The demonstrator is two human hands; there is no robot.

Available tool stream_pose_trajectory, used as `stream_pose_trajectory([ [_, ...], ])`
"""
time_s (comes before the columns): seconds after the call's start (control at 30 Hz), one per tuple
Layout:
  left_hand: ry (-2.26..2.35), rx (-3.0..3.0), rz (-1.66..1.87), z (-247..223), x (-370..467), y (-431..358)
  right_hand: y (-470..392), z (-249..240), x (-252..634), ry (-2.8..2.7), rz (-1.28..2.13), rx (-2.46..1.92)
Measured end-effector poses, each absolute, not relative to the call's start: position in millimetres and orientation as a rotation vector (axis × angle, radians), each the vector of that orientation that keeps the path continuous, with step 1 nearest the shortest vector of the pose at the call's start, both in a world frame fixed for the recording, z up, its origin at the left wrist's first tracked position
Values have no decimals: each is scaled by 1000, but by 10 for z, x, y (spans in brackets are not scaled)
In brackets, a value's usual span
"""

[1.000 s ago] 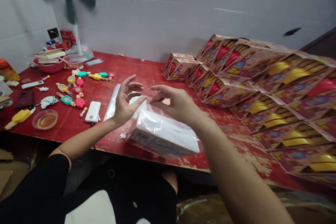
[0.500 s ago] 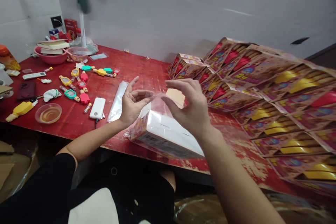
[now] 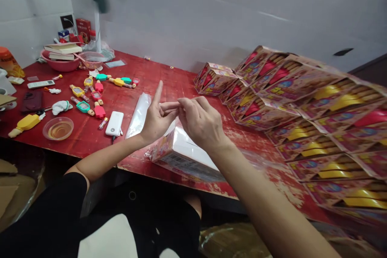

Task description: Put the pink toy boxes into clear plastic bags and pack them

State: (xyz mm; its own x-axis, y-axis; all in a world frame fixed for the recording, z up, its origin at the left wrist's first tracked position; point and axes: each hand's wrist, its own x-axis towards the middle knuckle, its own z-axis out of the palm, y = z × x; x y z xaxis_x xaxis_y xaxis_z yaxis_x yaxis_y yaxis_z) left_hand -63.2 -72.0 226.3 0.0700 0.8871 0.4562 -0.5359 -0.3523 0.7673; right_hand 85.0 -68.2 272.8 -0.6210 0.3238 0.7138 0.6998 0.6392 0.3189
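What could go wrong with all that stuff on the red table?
The wrapped box sits close to the front edge of the red table, so a nudge from the left hand or right hand might tip it off.
The shallow clear dish of brown liquid is also near that edge, and a bump could spill it.
The boxes piled at the right might slide if the right arm knocked them.

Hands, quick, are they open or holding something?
Left hand: index finger up, grip can't be told.
Right hand: fingertips pinched closed; can't tell if they hold anything.
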Motion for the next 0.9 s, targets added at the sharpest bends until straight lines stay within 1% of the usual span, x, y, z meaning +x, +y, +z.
stream_pose_trajectory([
  [0.1,474,1166,1602,2228,-608,-695,-654,2743,881,-2031,-564,-856],
  [0.17,497,1169,1620,2208,-600,-681,-668,2779,930,-1933,-500,-860],
  [0.23,499,1186,1624,2205,-602,-678,-706,2809,956,-2015,-531,-850],
  [0.33,486,1238,1624,2226,-614,-691,-750,2805,922,-2255,-667,-831],
  [0.43,477,1283,1640,2237,-626,-695,-743,2788,868,-2331,-769,-834],
  [0.63,523,1324,1665,2229,-664,-675,-794,2866,904,-2339,-713,-943],
  [0.77,514,1411,1636,2265,-696,-744,-823,2818,879,-2421,-712,-954],
  [0.83,515,1429,1649,2282,-690,-779,-791,2783,836,-2352,-623,-945],
  [0.9,519,1433,1671,2288,-667,-790,-768,2788,810,-2200,-427,-934],
])
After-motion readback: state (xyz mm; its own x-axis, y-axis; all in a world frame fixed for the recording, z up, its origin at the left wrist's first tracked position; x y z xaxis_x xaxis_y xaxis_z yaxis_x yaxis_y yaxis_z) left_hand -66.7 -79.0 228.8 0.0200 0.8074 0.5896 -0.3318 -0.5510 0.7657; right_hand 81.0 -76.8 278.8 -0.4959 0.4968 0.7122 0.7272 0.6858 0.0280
